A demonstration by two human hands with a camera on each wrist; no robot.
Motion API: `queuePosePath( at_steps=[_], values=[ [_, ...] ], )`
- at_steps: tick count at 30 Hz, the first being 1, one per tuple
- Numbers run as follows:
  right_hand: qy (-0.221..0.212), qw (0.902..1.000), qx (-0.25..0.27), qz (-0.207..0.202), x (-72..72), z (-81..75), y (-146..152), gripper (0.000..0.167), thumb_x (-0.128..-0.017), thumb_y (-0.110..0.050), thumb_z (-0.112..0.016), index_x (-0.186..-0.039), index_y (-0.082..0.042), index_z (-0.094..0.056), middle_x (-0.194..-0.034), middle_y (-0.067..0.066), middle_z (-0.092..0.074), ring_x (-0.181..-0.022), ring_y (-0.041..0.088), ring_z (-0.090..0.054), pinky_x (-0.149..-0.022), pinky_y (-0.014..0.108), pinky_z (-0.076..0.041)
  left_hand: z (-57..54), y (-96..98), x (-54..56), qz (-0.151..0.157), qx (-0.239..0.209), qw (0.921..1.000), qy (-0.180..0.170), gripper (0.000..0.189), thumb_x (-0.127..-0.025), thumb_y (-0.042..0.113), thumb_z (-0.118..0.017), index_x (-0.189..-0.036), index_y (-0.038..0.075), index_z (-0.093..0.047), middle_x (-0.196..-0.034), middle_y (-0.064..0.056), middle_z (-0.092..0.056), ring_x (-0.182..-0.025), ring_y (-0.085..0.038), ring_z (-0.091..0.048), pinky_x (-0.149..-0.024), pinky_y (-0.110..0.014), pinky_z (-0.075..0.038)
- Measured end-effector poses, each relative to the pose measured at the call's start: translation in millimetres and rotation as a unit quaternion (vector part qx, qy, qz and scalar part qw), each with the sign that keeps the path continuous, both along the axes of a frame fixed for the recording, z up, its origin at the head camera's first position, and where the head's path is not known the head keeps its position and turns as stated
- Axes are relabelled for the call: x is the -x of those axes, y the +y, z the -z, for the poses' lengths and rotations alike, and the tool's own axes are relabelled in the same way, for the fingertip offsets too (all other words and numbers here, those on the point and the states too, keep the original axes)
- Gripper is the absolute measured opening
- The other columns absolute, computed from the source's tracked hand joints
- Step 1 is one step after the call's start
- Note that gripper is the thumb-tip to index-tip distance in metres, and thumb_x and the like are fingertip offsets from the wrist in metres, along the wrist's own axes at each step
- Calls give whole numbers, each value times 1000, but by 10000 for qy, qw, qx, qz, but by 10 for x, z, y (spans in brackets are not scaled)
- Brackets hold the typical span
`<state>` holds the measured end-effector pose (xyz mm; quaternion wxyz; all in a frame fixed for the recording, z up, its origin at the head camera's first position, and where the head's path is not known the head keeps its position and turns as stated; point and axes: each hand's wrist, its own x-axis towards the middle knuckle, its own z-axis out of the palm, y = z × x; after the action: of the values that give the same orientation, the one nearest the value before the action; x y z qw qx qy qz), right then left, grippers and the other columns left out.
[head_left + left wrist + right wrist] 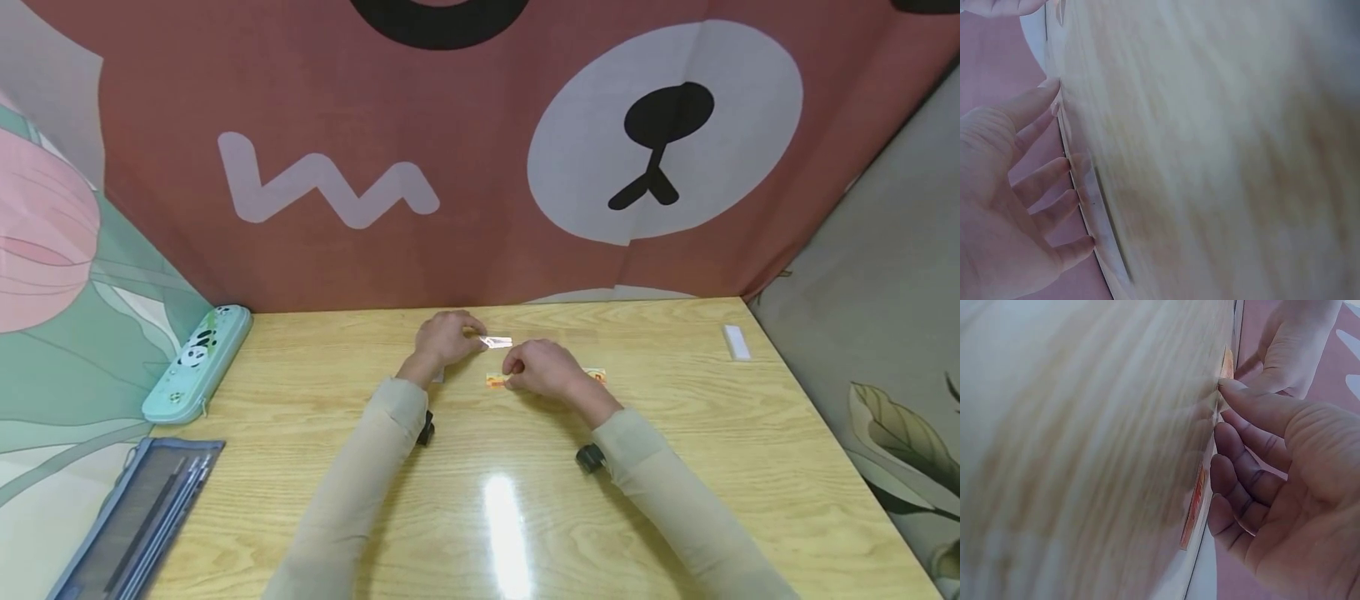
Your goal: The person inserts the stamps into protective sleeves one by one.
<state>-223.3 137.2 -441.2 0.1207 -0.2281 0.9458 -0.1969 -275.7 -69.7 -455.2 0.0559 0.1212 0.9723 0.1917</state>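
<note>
Near the back of the wooden table, my left hand pinches the left end of a small shiny whitish strip between thumb and index finger. In the left wrist view, the other fingers spread over a thin grey-white strip lying on the table. My right hand is just in front and to the right, its thumb and index finger pinching at a flat orange-and-yellow strip. Another orange printed part shows beyond the right hand; the hand covers what lies between.
A small white block lies at the far right. On the left are a mint panda pencil case and a mesh zip pouch with pens inside. A red-brown cloth hangs along the back edge.
</note>
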Motion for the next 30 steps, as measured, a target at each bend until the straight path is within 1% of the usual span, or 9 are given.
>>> queuePosePath(
  at_steps=[7, 10, 12, 15, 18, 22, 24, 27, 30],
  values=[
    [45, 9999, -42, -119, -6, -3, -6, 6, -88, -25, -79, -93, -25, -76, -91, -10, -73, -89, 10, -66, -83, 35, -57, 0, 15, 2, -148, 82, 9999, 29, 14, -89, 44, -76, -101, 35, -77, -129, 11, -70, -120, -22, -64, -95, -47, -55],
    [26, 9999, 103, -59, -10, 6, 15, 5, -89, -23, -78, -93, -25, -75, -91, -11, -73, -89, 9, -66, -85, 35, -56, -16, 17, -15, -163, 118, 9998, 1, 12, -90, 43, -75, -100, 35, -78, -127, 10, -71, -118, -22, -65, -92, -48, -55],
    [2, 9996, 297, -2, -10, -9, 45, 5, -90, -22, -77, -94, -25, -75, -91, -11, -74, -88, 9, -66, -84, 34, -56, -40, 7, -33, -158, 87, 9998, 3, 12, -92, 42, -74, -101, 35, -78, -125, 8, -72, -115, -22, -66, -87, -47, -57],
    [-102, 9975, 679, 137, -9, -60, 111, 5, -91, -22, -75, -96, -23, -75, -92, -9, -75, -82, 8, -65, -79, 32, -55, -81, -37, -72, -255, -204, 9995, 45, 13, -94, 40, -72, -104, 33, -78, -118, 7, -75, -108, -21, -69, -79, -44, -58],
    [-385, 9920, 1139, 391, -16, -130, 217, 6, -93, -20, -73, -99, -21, -75, -94, -4, -75, -79, 11, -65, -72, 30, -54, -118, -85, -112, -314, -769, 9963, 218, 13, -96, 35, -71, -104, 29, -78, -108, 6, -77, -97, -19, -71, -76, -41, -59],
    [-866, 9773, 1727, 867, -60, -166, 350, 9, -96, -19, -68, -102, -18, -74, -100, 4, -75, -87, 14, -66, -71, 29, -54, -159, -156, -204, -319, -1724, 9840, 308, 13, -97, 29, -71, -103, 20, -78, -98, 1, -77, -86, -18, -70, -73, -36, -58],
    [-1009, 9683, 2008, 1092, -78, -182, 402, 10, -96, -21, -68, -103, -16, -73, -102, 6, -75, -90, 17, -68, -74, 31, -56, -190, -171, -257, -320, -2178, 9753, 195, 13, -97, 27, -70, -104, 18, -77, -96, -1, -77, -84, -19, -71, -71, -34, -58],
    [-1153, 9507, 2511, 1405, -80, -204, 455, 17, -95, -23, -71, -107, -12, -71, -102, 11, -76, -93, 23, -72, -78, 36, -58, -231, -179, -337, -339, -2889, 9567, -127, 15, -97, 21, -71, -110, 17, -75, -96, -6, -77, -87, -26, -74, -75, -38, -62],
    [-1195, 9352, 2920, 1611, -86, -246, 499, 25, -94, -25, -73, -113, -9, -69, -106, 16, -76, -98, 27, -74, -88, 40, -57, -270, -177, -410, -339, -3476, 9359, -472, 25, -96, 16, -71, -121, 16, -72, -98, -11, -77, -90, -34, -75, -83, -45, -63]
  ],
)
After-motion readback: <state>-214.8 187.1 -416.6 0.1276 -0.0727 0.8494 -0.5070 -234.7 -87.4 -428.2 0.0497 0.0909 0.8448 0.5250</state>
